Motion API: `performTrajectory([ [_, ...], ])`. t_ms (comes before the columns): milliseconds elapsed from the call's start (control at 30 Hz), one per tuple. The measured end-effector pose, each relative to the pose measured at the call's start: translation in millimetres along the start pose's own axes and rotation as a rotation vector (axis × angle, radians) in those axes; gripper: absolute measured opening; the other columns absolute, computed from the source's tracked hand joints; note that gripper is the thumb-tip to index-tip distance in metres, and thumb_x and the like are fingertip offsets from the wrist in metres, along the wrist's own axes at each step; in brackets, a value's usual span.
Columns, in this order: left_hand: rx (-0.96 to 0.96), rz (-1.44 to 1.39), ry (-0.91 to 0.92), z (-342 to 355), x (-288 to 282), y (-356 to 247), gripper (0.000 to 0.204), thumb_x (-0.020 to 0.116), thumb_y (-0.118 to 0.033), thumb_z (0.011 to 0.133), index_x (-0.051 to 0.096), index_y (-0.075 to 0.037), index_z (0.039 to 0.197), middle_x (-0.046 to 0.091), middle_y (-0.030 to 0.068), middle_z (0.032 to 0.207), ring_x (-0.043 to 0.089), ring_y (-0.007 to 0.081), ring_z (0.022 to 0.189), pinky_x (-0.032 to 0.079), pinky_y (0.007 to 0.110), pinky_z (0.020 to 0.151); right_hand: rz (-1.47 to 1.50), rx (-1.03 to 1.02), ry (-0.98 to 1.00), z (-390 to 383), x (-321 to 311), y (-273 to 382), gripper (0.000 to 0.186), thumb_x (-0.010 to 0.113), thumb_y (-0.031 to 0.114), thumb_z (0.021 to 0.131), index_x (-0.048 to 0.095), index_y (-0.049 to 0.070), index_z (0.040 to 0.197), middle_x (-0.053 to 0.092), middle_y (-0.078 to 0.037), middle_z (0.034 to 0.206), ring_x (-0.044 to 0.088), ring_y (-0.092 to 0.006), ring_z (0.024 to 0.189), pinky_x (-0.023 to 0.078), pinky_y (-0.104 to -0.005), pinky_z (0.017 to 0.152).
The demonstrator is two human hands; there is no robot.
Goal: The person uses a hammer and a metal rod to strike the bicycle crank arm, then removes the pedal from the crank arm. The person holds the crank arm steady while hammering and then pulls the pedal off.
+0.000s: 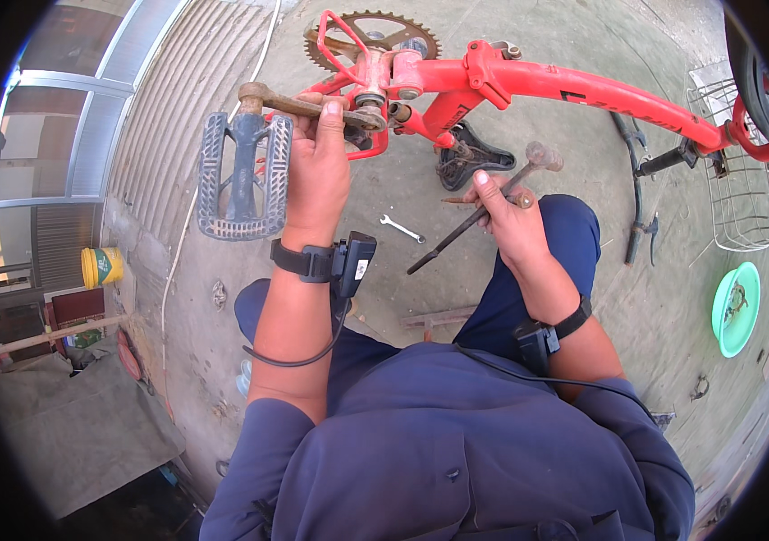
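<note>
My left hand [320, 176] is closed round a rusty crank arm [287, 103] of an upturned red bicycle frame [583, 83]. A worn black pedal [245, 178] hangs from the crank's outer end, left of my wrist. In my right hand [512, 225] is a hammer [469, 229], its rusty head up and to the right, its dark handle slanting down to the left. A short, brownish pointed rod [453, 200], like a punch, is held in the same hand, across the handle. The hammer is apart from the crank.
Beyond the frame's bracket stands a toothed chainring [402, 34]. A black saddle [479, 162] is near the floor behind my right hand. An open-ended wrench [402, 228] lies on the concrete. Rightward are handlebars [634, 180], a wire basket [745, 203] and a green basin [724, 309]; leftward, a yellow bucket [101, 267].
</note>
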State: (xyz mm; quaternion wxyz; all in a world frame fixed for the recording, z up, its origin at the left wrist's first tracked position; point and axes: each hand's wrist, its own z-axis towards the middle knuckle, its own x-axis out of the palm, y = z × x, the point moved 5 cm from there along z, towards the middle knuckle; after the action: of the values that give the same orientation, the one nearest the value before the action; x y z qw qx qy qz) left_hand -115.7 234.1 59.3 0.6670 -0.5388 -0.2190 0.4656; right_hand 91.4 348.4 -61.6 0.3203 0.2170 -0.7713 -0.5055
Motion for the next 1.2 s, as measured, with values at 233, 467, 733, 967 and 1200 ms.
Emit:
performTrajectory([
  [233,0.024,0.098,0.055,4.2,0.0,-2.1,0.018,0.057,-0.015,0.107,0.052,0.001,0.114,0.071,0.0117,0.107,0.069,0.0135,0.094,0.057,0.028,0.084,-0.003,0.007,0.011,-1.1,1.4,-1.3,0.046,0.067,0.048,0.1,0.07,0.005,0.083,0.06,-0.001,0.079,0.052,-0.0091,0.069,0.044,-0.0242,0.061],
  [467,0.032,0.113,0.066,5.6,-0.5,-2.1,0.017,0.057,-0.014,0.107,0.051,0.0,0.114,0.071,0.0109,0.105,0.068,0.0131,0.093,0.057,0.028,0.084,0.0,0.013,0.006,-0.1,1.7,-1.1,0.046,0.067,0.049,0.099,0.07,0.006,0.084,0.061,-0.001,0.08,0.052,-0.0091,0.069,0.044,-0.0243,0.062],
  [733,0.037,0.102,0.036,0.6,0.7,-1.8,0.017,0.058,-0.014,0.107,0.051,0.0,0.114,0.07,0.0091,0.104,0.066,0.012,0.09,0.055,0.028,0.084,0.003,0.012,-0.001,-0.8,2.1,1.3,0.046,0.068,0.049,0.099,0.07,0.006,0.084,0.062,-0.001,0.081,0.053,-0.0089,0.07,0.044,-0.0244,0.062],
  [967,0.035,0.102,0.087,5.4,1.1,-3.1,0.015,0.056,-0.012,0.107,0.05,-0.001,0.113,0.07,0.0102,0.105,0.068,0.0132,0.093,0.057,0.029,0.085,0.002,0.014,0.004,-1.1,1.7,0.7,0.045,0.068,0.048,0.099,0.071,0.006,0.084,0.062,0.0,0.08,0.053,-0.0087,0.069,0.044,-0.0241,0.062],
  [1200,0.047,0.108,0.073,3.3,1.5,-1.8,0.014,0.057,-0.012,0.107,0.052,-0.001,0.112,0.07,0.0093,0.104,0.067,0.0123,0.092,0.056,0.028,0.085,-0.006,0.015,0.008,0.2,1.1,-1.0,0.045,0.067,0.048,0.1,0.07,0.006,0.083,0.061,0.0,0.08,0.052,-0.0086,0.068,0.043,-0.0239,0.061],
])
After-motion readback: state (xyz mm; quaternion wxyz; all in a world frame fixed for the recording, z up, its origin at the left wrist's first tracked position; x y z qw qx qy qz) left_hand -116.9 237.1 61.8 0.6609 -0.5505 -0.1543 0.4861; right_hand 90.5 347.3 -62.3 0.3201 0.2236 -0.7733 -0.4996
